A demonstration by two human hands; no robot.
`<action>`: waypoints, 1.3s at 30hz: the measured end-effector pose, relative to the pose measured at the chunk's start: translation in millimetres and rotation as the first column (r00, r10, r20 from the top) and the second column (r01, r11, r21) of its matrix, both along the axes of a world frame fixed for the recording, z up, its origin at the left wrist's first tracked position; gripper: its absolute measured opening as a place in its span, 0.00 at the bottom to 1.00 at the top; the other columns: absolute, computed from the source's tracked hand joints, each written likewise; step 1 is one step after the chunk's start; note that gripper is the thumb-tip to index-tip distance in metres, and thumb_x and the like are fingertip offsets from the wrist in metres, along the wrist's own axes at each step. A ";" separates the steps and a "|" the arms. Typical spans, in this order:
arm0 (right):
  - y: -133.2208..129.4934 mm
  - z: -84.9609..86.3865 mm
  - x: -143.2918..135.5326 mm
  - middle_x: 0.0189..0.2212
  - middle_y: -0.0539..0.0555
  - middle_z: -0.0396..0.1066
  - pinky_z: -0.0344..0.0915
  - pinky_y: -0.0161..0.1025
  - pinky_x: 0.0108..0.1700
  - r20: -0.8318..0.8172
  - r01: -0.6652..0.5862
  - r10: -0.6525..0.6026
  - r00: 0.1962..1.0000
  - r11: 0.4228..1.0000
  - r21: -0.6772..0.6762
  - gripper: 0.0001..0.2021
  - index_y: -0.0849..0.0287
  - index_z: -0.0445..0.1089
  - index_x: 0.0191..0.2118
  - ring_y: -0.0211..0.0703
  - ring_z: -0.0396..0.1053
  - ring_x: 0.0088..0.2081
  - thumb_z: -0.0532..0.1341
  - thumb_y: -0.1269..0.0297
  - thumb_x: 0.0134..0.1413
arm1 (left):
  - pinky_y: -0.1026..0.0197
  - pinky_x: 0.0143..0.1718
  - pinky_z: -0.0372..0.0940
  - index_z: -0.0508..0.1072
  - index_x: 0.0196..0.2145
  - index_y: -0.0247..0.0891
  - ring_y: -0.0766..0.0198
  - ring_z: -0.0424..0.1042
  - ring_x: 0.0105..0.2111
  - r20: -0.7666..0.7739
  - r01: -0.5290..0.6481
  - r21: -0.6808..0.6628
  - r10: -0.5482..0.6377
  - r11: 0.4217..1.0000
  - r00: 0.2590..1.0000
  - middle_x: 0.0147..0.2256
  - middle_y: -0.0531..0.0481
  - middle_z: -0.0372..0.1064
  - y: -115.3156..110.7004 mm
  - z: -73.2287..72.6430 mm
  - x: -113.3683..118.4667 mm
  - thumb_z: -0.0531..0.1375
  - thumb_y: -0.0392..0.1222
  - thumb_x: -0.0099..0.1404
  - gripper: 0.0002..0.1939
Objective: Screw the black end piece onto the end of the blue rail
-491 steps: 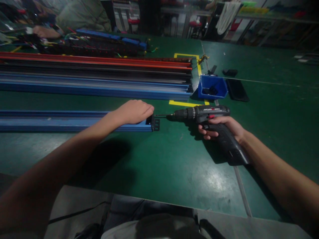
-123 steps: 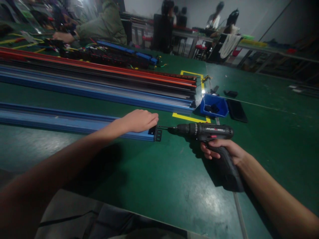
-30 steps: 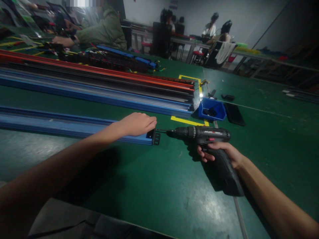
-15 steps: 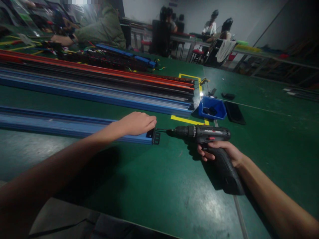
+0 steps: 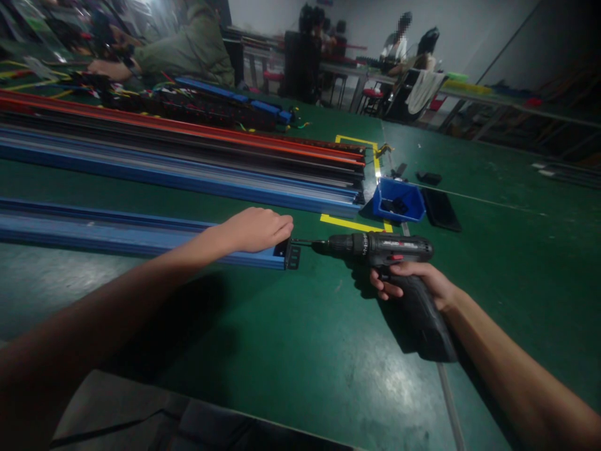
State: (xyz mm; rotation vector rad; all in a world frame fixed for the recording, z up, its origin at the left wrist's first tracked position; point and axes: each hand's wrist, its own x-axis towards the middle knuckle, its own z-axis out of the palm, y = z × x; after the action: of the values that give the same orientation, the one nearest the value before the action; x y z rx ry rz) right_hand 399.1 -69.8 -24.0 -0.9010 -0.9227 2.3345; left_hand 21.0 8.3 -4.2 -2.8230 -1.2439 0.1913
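My right hand [image 5: 417, 279] is wrapped round the grip of a black cordless drill [image 5: 399, 249], which points left. Its long thin bit [image 5: 310, 242] reaches the end of a long blue metal rail [image 5: 117, 233]. Over that end lies my left hand [image 5: 258, 230], closed, with the fingers bent down around the rail; the fingertips are hidden. A black slotted end bracket [image 5: 293, 257] sits at the rail's tip, just below my left hand. Whether the bit's tip sits in a screw is hidden by my fingers.
Beyond lie more blue rails [image 5: 235, 181] and orange rails [image 5: 211, 130]. A blue bin [image 5: 399, 202] with dark small parts stands near a flat black object [image 5: 441, 210]. Yellow tape [image 5: 352, 223] marks the green table [image 5: 300, 338]. Across it, a person's green sleeve [image 5: 188, 53] shows.
Both hands, the drill and the rail keep nearly the same places relative to each other. The whole view has shifted slightly.
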 end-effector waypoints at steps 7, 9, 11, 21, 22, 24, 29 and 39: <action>1.0 -2.7 1.5 0.30 0.57 0.75 0.75 0.37 0.44 -0.041 -0.016 0.016 0.999 1.000 -0.019 0.15 0.72 0.79 0.45 0.36 0.71 0.28 0.68 0.64 0.58 | 0.56 0.34 0.63 0.75 0.46 0.39 0.52 0.79 0.35 0.011 -0.007 -0.008 0.007 1.000 1.000 0.37 0.43 0.80 0.7 -1.4 -0.7 0.40 0.49 0.78 0.25; 1.2 -3.1 2.0 0.33 0.58 0.76 0.75 0.36 0.44 -0.041 -0.019 0.018 0.999 1.000 -0.018 0.15 0.72 0.79 0.45 0.35 0.71 0.28 0.68 0.64 0.58 | 0.56 0.34 0.64 0.75 0.45 0.39 0.51 0.79 0.35 0.018 -0.009 -0.011 0.009 1.000 1.000 0.37 0.43 0.80 0.7 -1.2 -0.6 0.40 0.49 0.78 0.25; 1.3 -3.1 2.3 0.33 0.58 0.77 0.75 0.36 0.45 -0.036 -0.018 0.017 0.999 1.000 -0.016 0.15 0.72 0.79 0.46 0.35 0.72 0.29 0.68 0.64 0.59 | 0.56 0.34 0.64 0.74 0.45 0.39 0.51 0.79 0.35 0.013 -0.008 -0.009 0.008 1.000 1.000 0.38 0.43 0.81 0.5 -0.4 -0.2 0.41 0.49 0.79 0.24; 0.6 -2.5 2.5 0.36 0.61 0.79 0.76 0.37 0.45 -0.012 -0.009 0.009 1.000 1.000 -0.005 0.16 0.73 0.80 0.46 0.35 0.74 0.29 0.68 0.63 0.59 | 0.57 0.32 0.62 0.74 0.45 0.39 0.52 0.79 0.35 0.004 0.010 0.008 -0.010 1.000 1.000 0.37 0.43 0.80 0.3 -0.6 -0.1 0.41 0.48 0.79 0.23; 0.4 -2.4 2.3 0.36 0.61 0.79 0.76 0.37 0.45 -0.016 -0.009 0.008 1.000 1.000 -0.007 0.16 0.73 0.80 0.46 0.35 0.73 0.29 0.68 0.63 0.59 | 0.57 0.32 0.62 0.74 0.45 0.39 0.52 0.79 0.35 -0.001 0.012 0.009 -0.012 1.000 1.000 0.37 0.43 0.80 0.2 -0.6 -0.1 0.41 0.48 0.79 0.23; 0.2 -2.2 1.6 0.35 0.61 0.79 0.76 0.37 0.45 -0.024 -0.008 0.008 1.000 1.000 -0.001 0.15 0.73 0.80 0.45 0.35 0.73 0.29 0.68 0.63 0.58 | 0.56 0.32 0.62 0.74 0.46 0.39 0.51 0.79 0.35 -0.008 0.011 0.008 -0.011 1.000 1.000 0.38 0.43 0.80 -0.2 -0.1 0.1 0.41 0.48 0.79 0.23; 1.1 -2.0 0.8 0.33 0.59 0.78 0.75 0.37 0.45 -0.034 -0.022 0.022 0.999 1.000 0.003 0.15 0.72 0.80 0.45 0.36 0.73 0.29 0.67 0.64 0.58 | 0.56 0.32 0.62 0.74 0.47 0.39 0.50 0.79 0.36 -0.005 -0.003 0.000 0.003 1.000 1.000 0.38 0.43 0.81 -0.8 0.9 0.6 0.40 0.48 0.79 0.24; -0.3 1.0 -1.8 0.33 0.58 0.77 0.75 0.37 0.46 -0.019 -0.003 0.003 1.000 1.000 -0.015 0.15 0.72 0.80 0.44 0.35 0.72 0.28 0.68 0.64 0.57 | 0.56 0.34 0.63 0.74 0.45 0.40 0.50 0.79 0.35 0.000 -0.025 -0.009 0.025 1.000 1.000 0.37 0.42 0.80 -1.0 1.0 1.6 0.41 0.49 0.78 0.23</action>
State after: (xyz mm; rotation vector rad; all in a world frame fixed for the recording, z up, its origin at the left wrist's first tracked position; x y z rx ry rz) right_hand 397.3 -70.2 -23.0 -0.8828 -0.9007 2.3518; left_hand 22.6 7.3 -3.2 -2.8164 -1.2823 0.1978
